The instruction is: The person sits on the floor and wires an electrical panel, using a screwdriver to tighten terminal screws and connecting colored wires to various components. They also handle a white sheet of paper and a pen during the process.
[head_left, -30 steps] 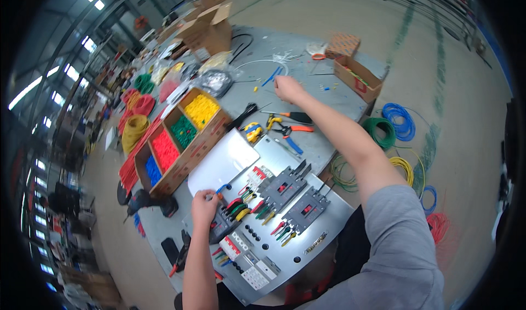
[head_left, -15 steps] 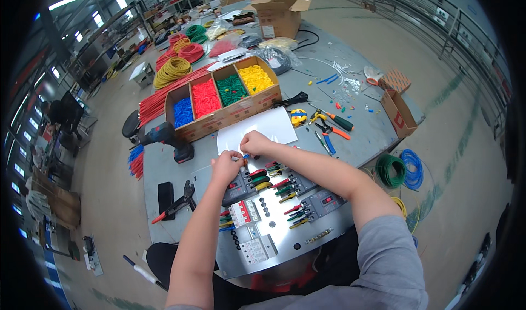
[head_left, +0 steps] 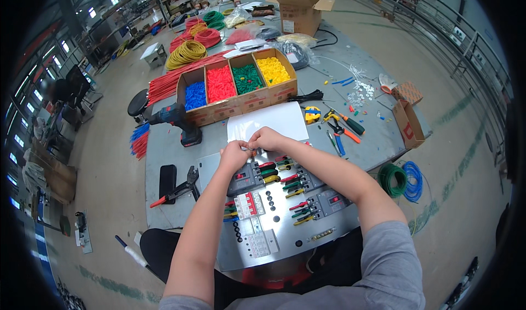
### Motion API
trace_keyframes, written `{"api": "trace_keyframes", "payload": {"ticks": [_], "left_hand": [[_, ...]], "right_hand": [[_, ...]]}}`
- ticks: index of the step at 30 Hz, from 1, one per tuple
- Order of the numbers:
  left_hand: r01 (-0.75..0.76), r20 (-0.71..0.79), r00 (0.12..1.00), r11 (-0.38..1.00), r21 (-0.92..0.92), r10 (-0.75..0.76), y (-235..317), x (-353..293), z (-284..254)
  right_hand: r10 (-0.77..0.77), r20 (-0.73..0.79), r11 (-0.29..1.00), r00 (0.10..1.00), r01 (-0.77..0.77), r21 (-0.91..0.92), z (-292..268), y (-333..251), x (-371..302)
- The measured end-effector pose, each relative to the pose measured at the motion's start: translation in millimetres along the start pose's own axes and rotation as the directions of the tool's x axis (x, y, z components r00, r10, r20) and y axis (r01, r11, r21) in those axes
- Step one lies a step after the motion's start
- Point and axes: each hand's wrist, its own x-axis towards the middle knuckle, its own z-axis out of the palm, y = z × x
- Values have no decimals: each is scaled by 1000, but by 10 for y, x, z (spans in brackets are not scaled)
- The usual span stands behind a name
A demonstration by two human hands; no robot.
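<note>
My left hand (head_left: 234, 156) and my right hand (head_left: 267, 139) meet over the far edge of a metal mounting plate (head_left: 282, 239). The fingers of both are pinched together, and what they hold is too small and hidden to make out. A copper-coloured bit shows just under the fingertips. Near my left hand on the plate sits a dark grey circuit breaker (head_left: 241, 179) with red, green and yellow sleeved wire ends (head_left: 268, 172). Closer to me are a white breaker with red levers (head_left: 249, 204) and a white module (head_left: 258, 244).
Beyond my hands lies white paper (head_left: 268, 122), then a divided cardboard box (head_left: 241, 99) of blue, red, green and yellow caps. At left are a cordless drill (head_left: 178, 122), a phone (head_left: 167, 184) and a crimping tool (head_left: 183, 188). Pliers (head_left: 342, 132) and a screwdriver (head_left: 353, 124) lie at right.
My hands have drawn together, the right fingertips now touching the left ones. The blue bit seen at the fingers before is hidden. The whole view has shifted slightly.
</note>
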Motion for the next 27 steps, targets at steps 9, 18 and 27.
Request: {"api": "trace_keyframes", "payload": {"ticks": [9,18,27], "left_hand": [[30,7,1000,991,-132,-29,28,67,35],[-19,-102,995,927,-376,-21,-334,265,198],[12,-64,998,986,-163,-23,-72,111,72]], "right_hand": [[-40,-8,999,999,40,12,-4,120,65],[-204,67,925,977,215,-313,-70,-17,-113],[-370,189,657,910,400,-639,-131,-147,-273]]}}
